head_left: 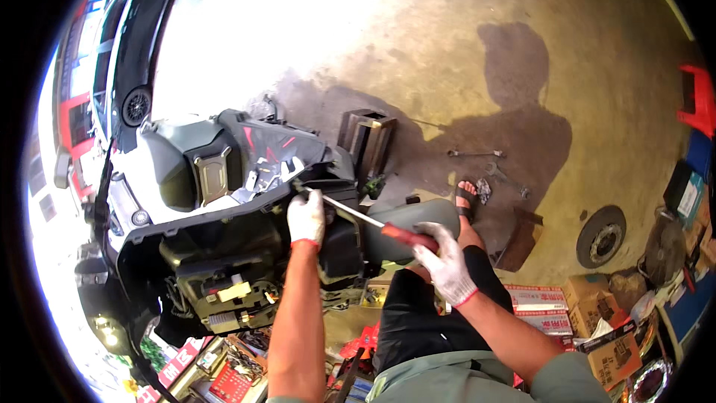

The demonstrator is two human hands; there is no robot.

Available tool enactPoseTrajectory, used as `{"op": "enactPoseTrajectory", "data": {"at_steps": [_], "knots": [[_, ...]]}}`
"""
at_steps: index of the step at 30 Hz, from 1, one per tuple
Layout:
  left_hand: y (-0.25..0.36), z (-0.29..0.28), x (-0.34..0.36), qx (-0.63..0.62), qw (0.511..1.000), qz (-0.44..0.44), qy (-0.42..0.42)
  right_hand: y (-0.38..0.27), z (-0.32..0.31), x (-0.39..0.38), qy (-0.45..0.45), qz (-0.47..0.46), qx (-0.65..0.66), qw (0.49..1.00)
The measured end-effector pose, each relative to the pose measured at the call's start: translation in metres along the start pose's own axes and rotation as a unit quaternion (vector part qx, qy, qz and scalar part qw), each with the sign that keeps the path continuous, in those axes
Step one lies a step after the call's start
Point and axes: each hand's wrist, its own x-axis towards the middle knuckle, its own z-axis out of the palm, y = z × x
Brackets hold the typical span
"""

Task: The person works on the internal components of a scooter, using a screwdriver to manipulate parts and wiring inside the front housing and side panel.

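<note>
My right hand (pixel 447 263), in a white work glove, grips the dark red handle of a long screwdriver (pixel 406 236). Its metal shaft slants up and left to the edge of a black scooter body (pixel 201 235), which lies open with its inner parts bared. My left hand (pixel 306 218), also gloved, is at the shaft's tip with its fingers closed together against the black plastic edge. What those fingers pinch is hidden. The scooter's grey seat (pixel 429 216) is beneath the screwdriver handle. Just beyond my left hand lies a dark panel (pixel 280 142) with red marks.
A wooden stool-like stand (pixel 366 138) is past the scooter. On the concrete floor lie wrenches (pixel 477 154) near my sandalled foot (pixel 466 195), and a small wheel (pixel 601 236) farther right. Cardboard boxes (pixel 597 306) and a red tool tray (pixel 233 380) are close by. A dark car (pixel 142 67) stands left.
</note>
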Motion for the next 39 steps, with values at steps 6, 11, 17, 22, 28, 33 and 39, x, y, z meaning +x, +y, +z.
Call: {"op": "enactPoseTrajectory", "data": {"at_steps": [6,11,17,22,28,33,39], "knots": [[-0.015,-0.002,0.010,0.109,0.989,0.089,0.044,-0.043,0.004,0.001,0.043,0.222,0.198,0.954],[-0.010,0.002,0.010,0.246,0.956,0.135,0.081,-0.042,0.004,0.009,0.007,0.168,0.261,0.951],[0.011,-0.003,-0.008,0.254,0.960,0.068,0.099,-0.021,-0.007,0.018,0.038,0.334,0.214,0.917],[0.028,-0.007,-0.013,0.250,0.967,-0.014,0.052,-0.046,-0.002,0.025,-0.024,0.359,0.234,0.903],[0.023,0.003,-0.011,0.245,0.962,-0.010,0.117,-0.054,-0.028,0.050,-0.029,0.498,0.284,0.819],[0.017,0.010,-0.010,0.261,0.952,0.014,0.159,-0.068,-0.014,0.060,-0.025,0.427,0.149,0.892],[0.011,0.010,-0.008,0.267,0.951,0.017,0.155,-0.064,-0.038,0.069,-0.071,0.545,0.266,0.792]]}}
